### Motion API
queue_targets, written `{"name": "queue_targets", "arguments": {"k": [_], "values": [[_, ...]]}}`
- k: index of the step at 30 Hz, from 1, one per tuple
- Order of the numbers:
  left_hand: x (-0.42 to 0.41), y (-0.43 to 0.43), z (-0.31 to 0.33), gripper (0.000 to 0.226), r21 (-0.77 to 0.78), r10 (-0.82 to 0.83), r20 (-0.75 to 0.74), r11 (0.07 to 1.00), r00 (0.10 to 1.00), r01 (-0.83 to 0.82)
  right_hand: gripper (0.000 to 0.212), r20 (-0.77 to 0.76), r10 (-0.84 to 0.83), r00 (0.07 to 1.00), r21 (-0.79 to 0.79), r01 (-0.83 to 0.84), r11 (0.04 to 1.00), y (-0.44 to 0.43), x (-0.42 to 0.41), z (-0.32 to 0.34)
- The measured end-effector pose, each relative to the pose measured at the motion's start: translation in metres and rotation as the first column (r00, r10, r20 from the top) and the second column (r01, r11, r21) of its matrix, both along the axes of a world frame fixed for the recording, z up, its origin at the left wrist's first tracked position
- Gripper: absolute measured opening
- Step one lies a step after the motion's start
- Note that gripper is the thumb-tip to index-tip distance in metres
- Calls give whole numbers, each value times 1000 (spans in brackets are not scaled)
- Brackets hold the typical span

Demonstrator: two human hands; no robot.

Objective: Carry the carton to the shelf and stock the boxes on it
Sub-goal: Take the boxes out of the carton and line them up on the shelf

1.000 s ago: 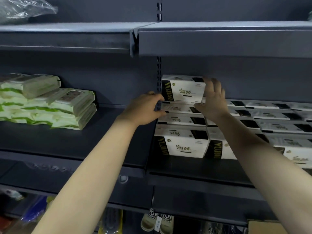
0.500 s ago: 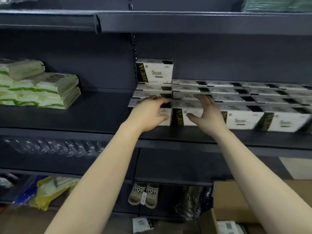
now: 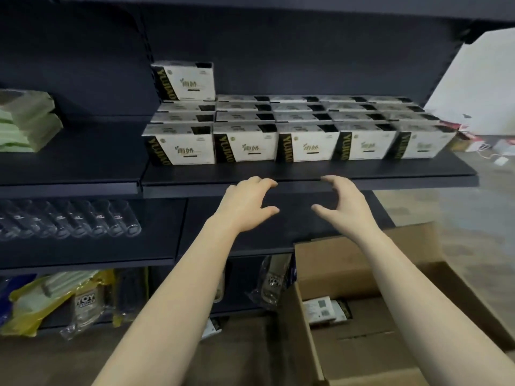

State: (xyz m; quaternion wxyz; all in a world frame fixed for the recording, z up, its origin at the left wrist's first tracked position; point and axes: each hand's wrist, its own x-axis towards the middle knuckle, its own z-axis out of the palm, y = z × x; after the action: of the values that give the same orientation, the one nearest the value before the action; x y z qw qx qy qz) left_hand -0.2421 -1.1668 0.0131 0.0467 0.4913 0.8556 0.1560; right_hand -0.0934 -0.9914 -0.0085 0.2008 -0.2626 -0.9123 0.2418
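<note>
White-and-black boxes fill the dark shelf in several rows. One more box stands on top of the back left stack. My left hand and my right hand hover empty in front of the shelf edge, below the boxes, fingers loosely curved and palms facing each other. The open brown carton sits on the floor at the lower right, with one box lying inside it.
Green-and-white packs lie on the shelf to the left. Clear glasses line the shelf below them. Bagged goods fill the bottom shelf. A white board leans at the right, with floor beyond.
Both hands have let go of the top box and dropped back from the stacks to below the shelf edge. My view has tilted down and right, bringing the carton into sight.
</note>
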Motion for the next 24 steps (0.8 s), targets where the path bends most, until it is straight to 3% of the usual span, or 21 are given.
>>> {"name": "queue_targets", "arguments": {"k": [14,24], "values": [[64,71,-26,63,-122,-203,39,971,978,207,60,73,-165,984,-71,170,983,40,104,-53],[150,130,-37,61,-77,-107,67,991,992,112,60,162,-48,986,-48,56,997,110,184,-70]]}}
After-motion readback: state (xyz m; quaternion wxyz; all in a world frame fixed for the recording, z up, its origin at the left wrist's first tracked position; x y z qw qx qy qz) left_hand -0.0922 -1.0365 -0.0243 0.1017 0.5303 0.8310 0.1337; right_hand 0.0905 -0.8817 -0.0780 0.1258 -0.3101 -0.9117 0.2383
